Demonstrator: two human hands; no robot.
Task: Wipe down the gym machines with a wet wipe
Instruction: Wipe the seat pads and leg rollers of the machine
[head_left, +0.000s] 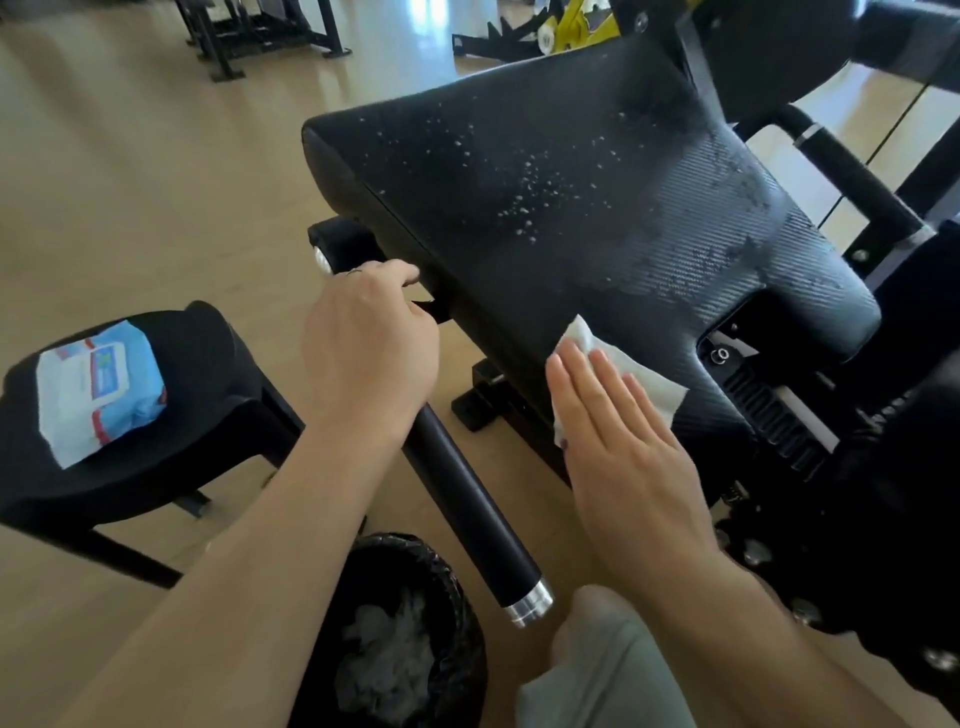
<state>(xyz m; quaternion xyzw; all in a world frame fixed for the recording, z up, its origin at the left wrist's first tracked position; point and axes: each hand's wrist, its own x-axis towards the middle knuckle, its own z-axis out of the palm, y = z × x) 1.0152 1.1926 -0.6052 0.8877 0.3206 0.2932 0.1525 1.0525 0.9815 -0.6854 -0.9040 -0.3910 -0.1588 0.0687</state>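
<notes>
The right hand (623, 441), fingers flat, presses a wet wipe (618, 364) on the near edge of the seat pad (571, 197); the left hand (369, 343) grips a black handle bar (467, 499). The pad's long axis tilts up and away to the right. Droplets farther up may be missed, and the unpinched wipe could slip off the edge.

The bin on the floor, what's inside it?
The bin has a black liner, and crumpled white wipes lie piled inside. The left arm covers its near left rim, and whatever sits under the top wipes is hidden.
</notes>
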